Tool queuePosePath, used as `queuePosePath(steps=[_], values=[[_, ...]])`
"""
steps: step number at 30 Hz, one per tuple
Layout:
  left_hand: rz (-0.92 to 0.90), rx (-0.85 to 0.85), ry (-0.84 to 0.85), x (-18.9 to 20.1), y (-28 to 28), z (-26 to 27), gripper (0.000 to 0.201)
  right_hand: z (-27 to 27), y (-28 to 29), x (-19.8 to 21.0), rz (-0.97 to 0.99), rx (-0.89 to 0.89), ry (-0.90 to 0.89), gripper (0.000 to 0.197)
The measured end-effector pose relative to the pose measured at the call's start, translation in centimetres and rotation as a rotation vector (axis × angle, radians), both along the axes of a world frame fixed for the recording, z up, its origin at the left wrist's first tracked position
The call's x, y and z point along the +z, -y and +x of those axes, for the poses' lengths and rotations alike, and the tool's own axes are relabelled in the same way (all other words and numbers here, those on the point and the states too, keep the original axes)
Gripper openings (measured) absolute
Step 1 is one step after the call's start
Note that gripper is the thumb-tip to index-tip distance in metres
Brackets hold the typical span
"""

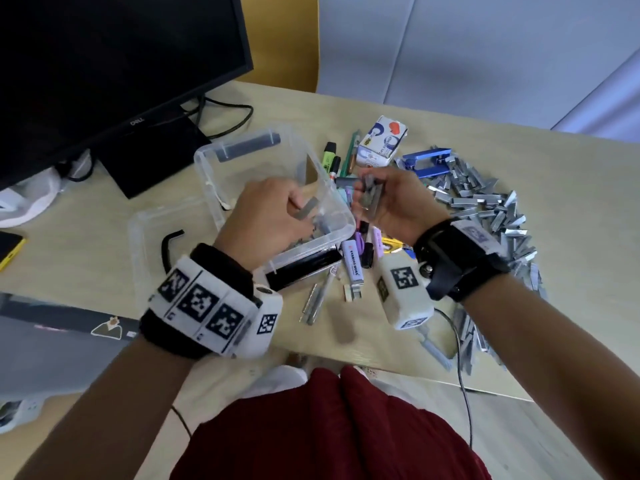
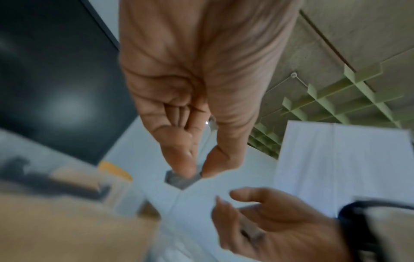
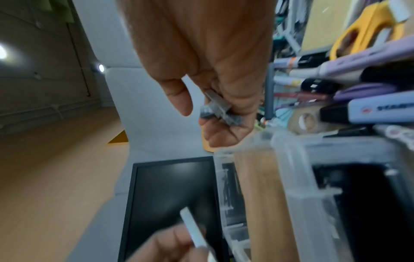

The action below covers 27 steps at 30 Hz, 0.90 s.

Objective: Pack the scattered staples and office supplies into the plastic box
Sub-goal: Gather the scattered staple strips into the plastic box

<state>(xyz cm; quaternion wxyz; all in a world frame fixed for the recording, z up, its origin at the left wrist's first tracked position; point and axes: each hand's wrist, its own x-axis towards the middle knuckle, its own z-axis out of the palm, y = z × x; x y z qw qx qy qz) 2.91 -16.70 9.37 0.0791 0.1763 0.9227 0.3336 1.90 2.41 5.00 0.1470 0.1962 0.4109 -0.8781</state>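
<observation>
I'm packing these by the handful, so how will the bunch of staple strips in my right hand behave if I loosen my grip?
The staple strips lie crossed in the right hand, so they would probably slide apart. Thin glued strips may snap.

Our left hand [image 1: 266,216] is held palm down, thumb and forefinger pinching one grey metal staple strip [image 1: 306,207]. Our right hand [image 1: 391,202] is raised beside it, palm turned inward, fingers [image 3: 224,134] curled round a small bundle of grey staple strips [image 1: 370,197]. Both forearms reach forward.
</observation>
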Motion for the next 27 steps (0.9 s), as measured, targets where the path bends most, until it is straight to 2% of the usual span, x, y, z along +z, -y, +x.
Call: queuePosePath(steps=[2,5,7,9,11,13,14,16,17,19,22,24,27], values=[[-0.126,0.013,-0.013,0.7,1.0,-1.9,0.015,-0.7,1.8,0.5,0.064,0.030,-0.031,0.019],[-0.402,-0.066,0.063,0.4,1.4,-3.7,0.030,-1.8,4.8,0.8,0.242,0.098,-0.084,0.030],[-0.511,-0.121,0.115,-0.1,1.3,-4.3,0.017,-2.4,6.4,0.5,0.387,0.147,-0.111,0.032],[-0.543,-0.135,0.155,-0.6,1.2,-4.4,0.021,-2.5,7.0,0.0,0.564,0.194,-0.138,0.031],[-0.518,-0.138,0.171,-0.7,1.0,-4.2,0.030,-2.2,7.0,-0.5,0.763,0.252,-0.173,0.027],[-0.479,-0.143,0.167,-0.6,0.8,-4.0,0.037,-1.7,6.6,-0.8,0.857,0.233,-0.202,0.024],[-0.463,-0.154,0.144,-0.7,0.7,-3.9,0.036,-1.5,6.3,-0.9,0.850,0.214,-0.205,0.023],[-0.408,-0.163,0.093,-0.9,0.2,-3.7,0.014,-1.0,5.4,-1.0,0.784,0.154,-0.209,0.024],[-0.368,-0.172,0.066,-1.0,-0.1,-3.6,0.010,-0.6,4.7,-0.9,0.751,0.110,-0.217,0.025],[-0.313,-0.204,0.025,-1.0,-1.3,-2.7,0.019,0.3,3.2,-1.0,0.744,0.017,-0.245,0.027],[-0.209,-0.301,-0.024,-1.3,-3.4,-1.2,0.016,2.1,0.5,-1.6,0.807,-0.084,-0.219,0.027],[-0.199,-0.356,0.000,-2.3,-4.8,-0.1,0.013,3.4,-1.0,-2.8,0.946,-0.079,-0.168,0.026],[-0.264,-0.436,0.057,-4.5,-6.4,1.5,0.011,5.3,-2.0,-4.9,1.273,0.047,-0.119,0.023]])
